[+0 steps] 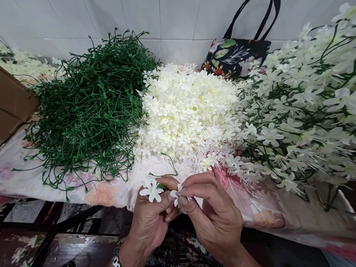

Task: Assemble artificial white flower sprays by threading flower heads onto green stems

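Near the table's front edge my left hand (149, 224) pinches a green artificial flower stem (161, 186), mostly hidden by the fingers. One white artificial flower (151, 190) sits at the stem, beside my left thumb. My right hand (216, 219) is closed, with thumb and fingertips on a second white flower (177, 194) that touches the left fingertips. Just beyond my hands curves a thin green stem (173, 166); whether it belongs to the held one I cannot tell. Behind them lies a heap of loose white blossoms (189, 109).
A tangled pile of green stems (94, 102) covers the left of the flowered tablecloth (120, 195). Finished-looking white flower sprays (308, 119) rise on the right. A black floral bag (236, 58) leans against the tiled wall (178, 14); a cardboard box (6, 103) stands far left.
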`<state>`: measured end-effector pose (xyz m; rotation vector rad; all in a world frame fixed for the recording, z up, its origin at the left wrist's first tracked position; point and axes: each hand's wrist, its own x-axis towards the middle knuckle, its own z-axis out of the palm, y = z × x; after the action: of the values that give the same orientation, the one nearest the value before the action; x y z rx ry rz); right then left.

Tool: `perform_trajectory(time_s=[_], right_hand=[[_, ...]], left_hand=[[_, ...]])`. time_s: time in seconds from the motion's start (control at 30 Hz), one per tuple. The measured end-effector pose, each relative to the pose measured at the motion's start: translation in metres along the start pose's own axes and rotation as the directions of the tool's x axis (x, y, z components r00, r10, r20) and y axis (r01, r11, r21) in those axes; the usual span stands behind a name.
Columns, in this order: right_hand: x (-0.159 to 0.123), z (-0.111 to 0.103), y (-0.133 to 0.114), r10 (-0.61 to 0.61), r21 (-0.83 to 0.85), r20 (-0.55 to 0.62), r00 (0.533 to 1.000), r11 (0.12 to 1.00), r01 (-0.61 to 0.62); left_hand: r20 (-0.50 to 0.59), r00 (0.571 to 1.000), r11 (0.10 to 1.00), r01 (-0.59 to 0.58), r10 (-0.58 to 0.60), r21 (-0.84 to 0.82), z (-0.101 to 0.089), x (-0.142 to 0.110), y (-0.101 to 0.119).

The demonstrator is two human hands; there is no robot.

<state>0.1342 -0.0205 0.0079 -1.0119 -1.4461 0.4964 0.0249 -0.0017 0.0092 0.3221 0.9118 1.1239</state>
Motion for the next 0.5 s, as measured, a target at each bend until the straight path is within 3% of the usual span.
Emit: perform_trajectory(time_s=[0.27,0.5], right_hand=[[-0.003,0.001,0.002,-0.046,-0.048,0.039,0.998,0.998,0.048],[0.002,-0.015,0.003,0.065,-0.149,0.258,0.964,0.988,-0.026]], left_hand=[[0.077,0.994,0.997,-0.076,0.078,-0.031,-0.004,0.000,-0.001],[0.018,0.991,0.992,-0.129,0.129,0.009,-0.004,0.002,-0.003]])
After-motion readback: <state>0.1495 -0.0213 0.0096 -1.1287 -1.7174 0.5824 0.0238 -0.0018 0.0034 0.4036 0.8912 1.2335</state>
